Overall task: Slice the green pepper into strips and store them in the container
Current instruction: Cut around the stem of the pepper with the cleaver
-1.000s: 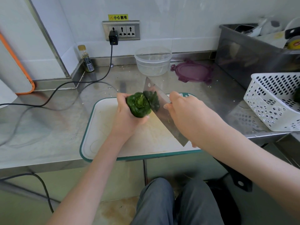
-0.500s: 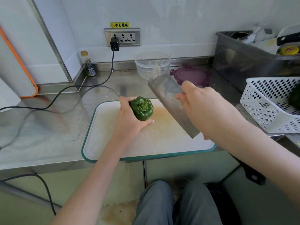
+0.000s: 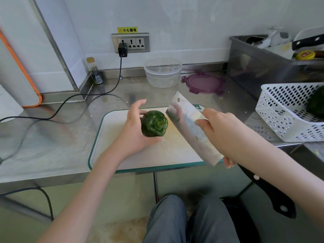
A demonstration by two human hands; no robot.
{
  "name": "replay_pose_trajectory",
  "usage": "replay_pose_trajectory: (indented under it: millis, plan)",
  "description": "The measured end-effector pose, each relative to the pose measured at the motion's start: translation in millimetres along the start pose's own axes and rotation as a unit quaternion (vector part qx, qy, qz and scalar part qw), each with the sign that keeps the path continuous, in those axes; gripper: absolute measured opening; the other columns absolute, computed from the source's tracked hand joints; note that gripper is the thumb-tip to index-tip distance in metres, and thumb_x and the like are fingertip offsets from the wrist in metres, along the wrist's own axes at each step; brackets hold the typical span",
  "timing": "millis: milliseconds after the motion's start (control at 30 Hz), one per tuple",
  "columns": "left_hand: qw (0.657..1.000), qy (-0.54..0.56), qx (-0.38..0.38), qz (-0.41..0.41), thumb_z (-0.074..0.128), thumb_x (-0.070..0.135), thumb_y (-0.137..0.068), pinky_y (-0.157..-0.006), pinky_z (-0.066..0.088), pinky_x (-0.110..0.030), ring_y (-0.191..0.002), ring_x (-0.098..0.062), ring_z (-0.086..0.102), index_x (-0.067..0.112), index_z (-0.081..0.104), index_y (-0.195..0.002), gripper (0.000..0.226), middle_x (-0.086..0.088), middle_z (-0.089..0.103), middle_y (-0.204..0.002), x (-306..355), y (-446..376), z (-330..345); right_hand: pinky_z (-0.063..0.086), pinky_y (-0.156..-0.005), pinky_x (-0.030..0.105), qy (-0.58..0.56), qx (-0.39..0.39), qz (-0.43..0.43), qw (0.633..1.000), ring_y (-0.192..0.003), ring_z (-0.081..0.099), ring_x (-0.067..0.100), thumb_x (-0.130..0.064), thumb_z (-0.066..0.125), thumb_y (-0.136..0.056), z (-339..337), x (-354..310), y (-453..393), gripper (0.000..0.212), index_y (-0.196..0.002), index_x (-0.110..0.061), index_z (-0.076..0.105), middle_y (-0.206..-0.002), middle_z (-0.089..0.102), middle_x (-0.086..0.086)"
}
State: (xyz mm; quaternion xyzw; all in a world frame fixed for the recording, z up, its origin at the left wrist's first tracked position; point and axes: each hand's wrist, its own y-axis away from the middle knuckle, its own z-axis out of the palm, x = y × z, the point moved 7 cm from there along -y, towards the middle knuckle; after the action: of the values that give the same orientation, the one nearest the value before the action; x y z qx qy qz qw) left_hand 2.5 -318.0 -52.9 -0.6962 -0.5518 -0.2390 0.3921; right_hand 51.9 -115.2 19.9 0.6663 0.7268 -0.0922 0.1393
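Note:
A whole dark green pepper [image 3: 154, 123] rests in my left hand [image 3: 134, 132] over the white cutting board [image 3: 112, 146], stem end facing me. The thumb cups it from below; the upper fingers are spread off it. My right hand [image 3: 222, 132] grips a wide steel cleaver [image 3: 191, 127], its blade slanting just right of the pepper, apart from it. A clear round container [image 3: 163, 72] stands open at the back of the counter, with its purple lid [image 3: 204, 82] lying beside it.
A white perforated basket [image 3: 287, 113] at the right holds another green pepper [image 3: 315, 104]. A steel tub [image 3: 263, 67] with utensils sits behind it. A black cable [image 3: 70, 106] runs from the wall socket across the left counter, near a small bottle [image 3: 95, 72].
The cleaver lifted away from the pepper, then came back down beside it on the right. My left hand turned the pepper and its upper fingers have opened off it.

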Motion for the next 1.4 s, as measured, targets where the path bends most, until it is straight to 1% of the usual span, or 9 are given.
replay_pose_trajectory:
  millis: [100,200,333,433,600,867,967,1100,1400]
  plan:
    - [0.998,-0.051,-0.022,0.007,0.089,0.028,-0.056,-0.103,0.032,-0.018,-0.11,-0.007,0.039,0.045,0.04,-0.126,0.088,0.004,0.028,-0.115,4,-1,0,0.039,-0.029,0.029,0.004,-0.008,0.001,1.0,-0.032,0.049,0.026,-0.034,0.033,-0.1,0,0,5,0.035,-0.07,-0.017,0.028,-0.076,0.048,0.011]
    - [0.999,-0.043,0.002,0.006,0.091,0.028,-0.051,-0.089,0.029,-0.005,-0.105,-0.002,0.038,0.03,0.042,-0.116,0.082,0.007,0.035,-0.121,3,-1,-2,0.032,-0.026,0.021,0.012,-0.013,-0.001,1.0,-0.027,0.045,0.021,-0.036,0.031,-0.1,0,2,11,0.038,-0.067,-0.019,0.024,-0.073,0.046,0.009]
    - [1.0,-0.007,0.024,0.003,0.093,0.024,-0.048,-0.079,0.037,-0.011,-0.1,-0.008,0.049,0.026,0.038,-0.112,0.084,0.01,0.051,-0.111,2,3,-2,0.03,-0.025,0.019,0.004,-0.026,-0.004,1.0,-0.02,0.04,0.015,-0.037,0.031,-0.1,3,0,15,0.038,-0.067,-0.019,0.025,-0.072,0.046,0.008]
    - [0.999,0.006,0.037,0.013,0.093,0.019,-0.048,-0.081,0.033,0.0,-0.1,-0.002,0.048,0.03,0.04,-0.117,0.088,0.014,0.048,-0.112,0,6,-2,0.03,-0.025,0.019,0.007,-0.041,-0.009,0.999,-0.03,0.044,0.019,-0.037,0.03,-0.101,7,-5,16,0.037,-0.069,-0.019,0.027,-0.073,0.046,0.007]
    - [0.998,0.008,0.058,0.023,0.093,0.017,-0.047,-0.083,0.033,-0.002,-0.101,-0.005,0.048,0.027,0.045,-0.113,0.082,0.007,0.052,-0.113,-4,7,-1,0.027,-0.023,0.017,0.001,-0.051,-0.019,0.999,-0.02,0.039,0.012,-0.037,0.029,-0.101,13,-13,14,0.039,-0.066,-0.022,0.024,-0.07,0.043,0.003]
    - [0.998,0.023,0.063,0.003,0.092,0.015,-0.048,-0.076,0.033,-0.001,-0.095,0.004,0.049,0.031,0.043,-0.106,0.077,0.007,0.052,-0.108,-10,6,-1,0.028,-0.028,0.021,0.046,-0.055,-0.019,0.997,-0.042,0.036,0.015,-0.032,0.03,-0.102,14,-25,14,0.036,-0.068,-0.021,0.023,-0.068,0.037,0.001]
    - [0.997,0.029,0.066,-0.005,0.092,0.015,-0.049,-0.075,0.034,-0.001,-0.095,0.006,0.048,0.036,0.043,-0.102,0.076,0.006,0.052,-0.108,-10,6,-2,0.027,-0.03,0.023,0.064,-0.05,-0.032,0.996,-0.047,0.033,0.014,-0.032,0.025,-0.102,18,-32,15,0.025,-0.082,-0.017,0.027,-0.067,0.033,0.001]
    - [0.996,0.036,0.075,-0.012,0.092,0.017,-0.049,-0.078,0.037,-0.007,-0.096,-0.003,0.05,0.042,0.041,-0.096,0.074,0.004,0.052,-0.11,-12,6,-3,0.025,-0.042,0.03,0.062,-0.033,-0.037,0.997,-0.051,0.032,0.014,-0.027,0.028,-0.101,21,-36,13,0.02,-0.084,-0.016,0.028,-0.066,0.035,0.0]
    - [0.995,0.047,0.087,-0.017,0.092,0.019,-0.048,-0.084,0.043,-0.025,-0.1,-0.015,0.053,0.03,0.044,-0.104,0.074,0.001,0.054,-0.109,-16,6,-4,0.026,-0.036,0.026,0.056,-0.035,-0.035,0.997,-0.044,0.036,0.015,-0.033,0.026,-0.101,14,-34,18,0.025,-0.083,-0.016,0.029,-0.067,0.037,0.001]
